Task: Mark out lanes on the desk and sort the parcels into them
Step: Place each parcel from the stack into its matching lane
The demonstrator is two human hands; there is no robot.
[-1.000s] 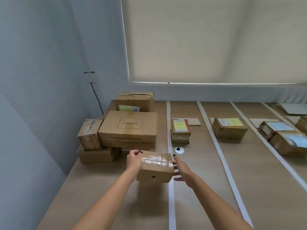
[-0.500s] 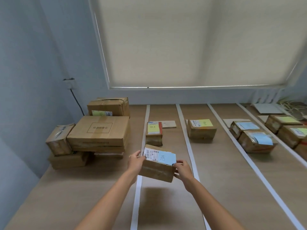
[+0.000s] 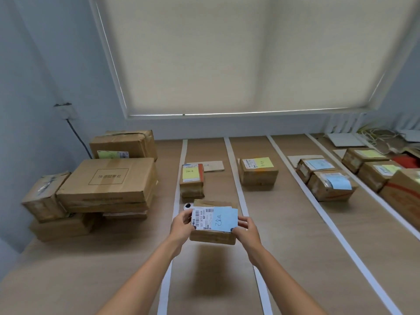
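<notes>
both hands, left hand [image 3: 181, 226] and right hand [image 3: 246, 230], hold a small parcel [image 3: 213, 223] above the taped table [image 3: 68, 280], fingers clamped on its ends, blue note up.

The parcel [image 3: 212, 237] is matt brown cardboard with paper labels. The desk [image 3: 68, 269] looks like smooth pale wood. White tape [image 3: 236, 178] lies matt.

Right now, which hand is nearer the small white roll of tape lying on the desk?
Left. The left hand grips the held parcel just below the tape roll; the right hand holds the parcel's opposite end, farther off.
</notes>
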